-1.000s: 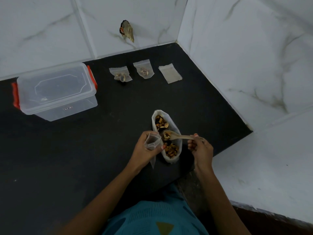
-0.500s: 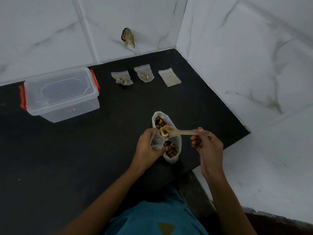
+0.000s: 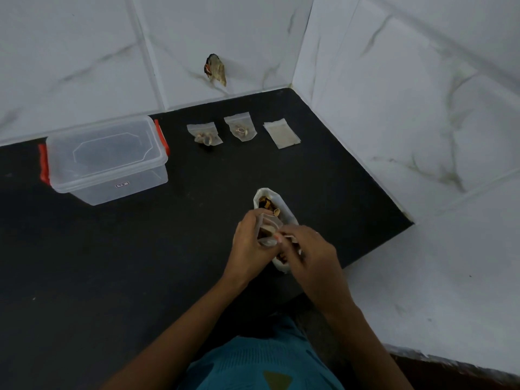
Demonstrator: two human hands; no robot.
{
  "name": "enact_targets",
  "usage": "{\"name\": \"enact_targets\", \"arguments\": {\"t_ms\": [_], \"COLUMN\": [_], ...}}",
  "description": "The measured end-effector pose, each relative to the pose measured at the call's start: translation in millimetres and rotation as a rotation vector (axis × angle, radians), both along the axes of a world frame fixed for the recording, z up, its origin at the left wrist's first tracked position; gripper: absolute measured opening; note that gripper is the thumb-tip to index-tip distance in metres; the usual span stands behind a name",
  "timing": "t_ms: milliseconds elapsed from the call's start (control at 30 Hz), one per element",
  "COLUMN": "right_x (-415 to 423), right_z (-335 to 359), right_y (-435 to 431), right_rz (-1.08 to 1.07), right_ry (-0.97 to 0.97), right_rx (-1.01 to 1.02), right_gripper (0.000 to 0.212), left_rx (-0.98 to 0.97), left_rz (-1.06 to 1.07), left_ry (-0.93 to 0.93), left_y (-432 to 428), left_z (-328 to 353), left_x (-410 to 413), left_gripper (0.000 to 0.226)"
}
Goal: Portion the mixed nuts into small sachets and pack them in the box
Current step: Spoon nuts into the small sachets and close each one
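Observation:
A white bag of mixed nuts [image 3: 268, 202] lies open on the black counter [image 3: 140, 249] in front of me. My left hand [image 3: 249, 246] grips a small clear sachet [image 3: 268, 229] held open over the bag. My right hand [image 3: 308, 253] holds a wooden spoon [image 3: 287, 237] whose bowl is tipped into the sachet's mouth. Two filled sachets [image 3: 204, 134] [image 3: 240, 130] and one flat empty sachet [image 3: 282, 133] lie in a row near the back wall. The clear plastic box [image 3: 107, 161] with red clips stands lidded at the back left.
Marble-tiled walls [image 3: 394, 94] close the counter at the back and right. A small brown scrap [image 3: 215, 69] hangs on the back wall. The counter's right edge [image 3: 405, 218] drops off beside the nut bag.
My right hand has swung the spoon left from above the nut bag to the sachet in my left hand. The view has shifted slightly.

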State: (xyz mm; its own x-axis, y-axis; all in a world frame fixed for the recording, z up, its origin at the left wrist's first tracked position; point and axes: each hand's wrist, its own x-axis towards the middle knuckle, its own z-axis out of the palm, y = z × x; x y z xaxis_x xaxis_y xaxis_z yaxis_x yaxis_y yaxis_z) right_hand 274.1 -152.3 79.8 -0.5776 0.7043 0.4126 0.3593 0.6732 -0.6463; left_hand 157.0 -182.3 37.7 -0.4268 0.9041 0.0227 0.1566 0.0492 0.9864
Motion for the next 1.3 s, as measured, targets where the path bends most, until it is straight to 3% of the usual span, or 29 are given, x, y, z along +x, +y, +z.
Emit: {"name": "enact_targets", "arguments": {"t_ms": [200,267,433,533,933,1167,1300], "right_x": [7,8,15,22,34,33,24], "right_z": [5,8,14,3,-87,-81,-62], "right_y": [4,5,11,20,24,24,25], "right_rz": [-0.016,-0.047,-0.247,-0.369,-0.076,-0.041,-0.132], "right_ry": [0.060,0.103,0.279,0.339,-0.207,-0.247,-0.072], "right_rx": [0.109,0.034,-0.249,-0.369,-0.097,-0.169,-0.188], "right_gripper": [0.024,0.032,0.006,0.015,0.032,0.038,0.037], "left_rx": [-0.045,-0.043,-0.021,-0.028,-0.023,-0.032,-0.015], "left_rz": [0.022,0.021,0.012,0.043,0.058,0.023,0.013], "left_ry": [-0.007,-0.005,-0.017,-0.032,-0.038,-0.048,-0.057], "left_y": [-1,-1,-2,-4,-6,-4,-3], "left_z": [-11,-11,-8,-10,-14,-14,-14], "left_x": [-3,-3,-7,-11,-15,-12,-10], "left_gripper": [0.051,0.051,0.052,0.052,0.057,0.057,0.057]}}
